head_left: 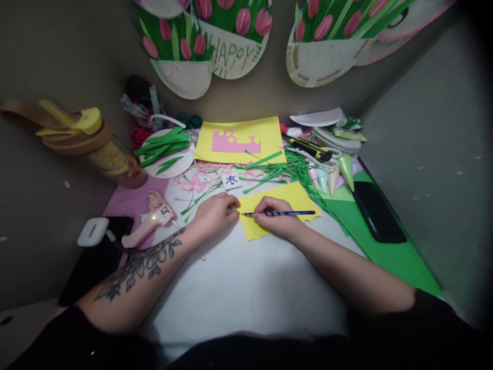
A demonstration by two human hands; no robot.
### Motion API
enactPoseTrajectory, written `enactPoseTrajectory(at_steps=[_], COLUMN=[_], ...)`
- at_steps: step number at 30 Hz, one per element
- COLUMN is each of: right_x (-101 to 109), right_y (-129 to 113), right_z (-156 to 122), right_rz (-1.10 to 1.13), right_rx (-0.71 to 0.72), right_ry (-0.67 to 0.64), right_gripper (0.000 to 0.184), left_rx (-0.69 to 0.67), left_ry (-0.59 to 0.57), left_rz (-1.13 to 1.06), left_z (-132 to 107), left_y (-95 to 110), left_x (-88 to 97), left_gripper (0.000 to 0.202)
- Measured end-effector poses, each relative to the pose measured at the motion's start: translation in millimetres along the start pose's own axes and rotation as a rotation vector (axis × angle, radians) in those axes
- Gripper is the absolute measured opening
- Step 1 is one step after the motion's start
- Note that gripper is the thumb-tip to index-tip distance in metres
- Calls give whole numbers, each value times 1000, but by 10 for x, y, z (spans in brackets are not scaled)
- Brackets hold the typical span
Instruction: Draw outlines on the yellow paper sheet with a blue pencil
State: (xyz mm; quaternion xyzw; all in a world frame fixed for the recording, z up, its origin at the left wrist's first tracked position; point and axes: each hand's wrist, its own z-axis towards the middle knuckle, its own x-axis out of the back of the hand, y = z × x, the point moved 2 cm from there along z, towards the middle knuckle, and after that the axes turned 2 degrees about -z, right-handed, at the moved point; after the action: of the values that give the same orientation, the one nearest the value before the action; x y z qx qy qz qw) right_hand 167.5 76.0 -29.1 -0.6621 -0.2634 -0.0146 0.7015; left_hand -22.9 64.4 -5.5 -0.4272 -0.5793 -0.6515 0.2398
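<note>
Head view: pencil (298,213) in right grip (278,223)

"What is in your right hand (276,218)?"
"You grip a blue pencil (297,212), its tip near the left edge of the yellow paper (299,199)."
"And your left hand (216,213)?"
"Its fingers curl beside that same edge; a pink glue gun (154,220) lies to your left, a white tile (224,182) just beyond your hands."

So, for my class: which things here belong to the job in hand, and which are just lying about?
Likely in the job:
pencil, in the right hand
yellow paper under it

Probably just lying about:
tumbler
white case
dark phone-shaped object
</note>
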Motion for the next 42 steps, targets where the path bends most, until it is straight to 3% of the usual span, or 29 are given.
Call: enactPoseTrajectory(at_steps=[19,42], right_x=[6,43], right_y=[-7,-67], right_z=[10,3], right_rz=[-10,52], right_rx=[-2,-21], right_ry=[4,-85], right_gripper=[14,9], left_rx=[-7,4], left_ry=[5,5], left_rz=[1,28], left_z=[-6,-8], left_y=[-5,26], left_x=[-5,7], left_gripper=[23,24])
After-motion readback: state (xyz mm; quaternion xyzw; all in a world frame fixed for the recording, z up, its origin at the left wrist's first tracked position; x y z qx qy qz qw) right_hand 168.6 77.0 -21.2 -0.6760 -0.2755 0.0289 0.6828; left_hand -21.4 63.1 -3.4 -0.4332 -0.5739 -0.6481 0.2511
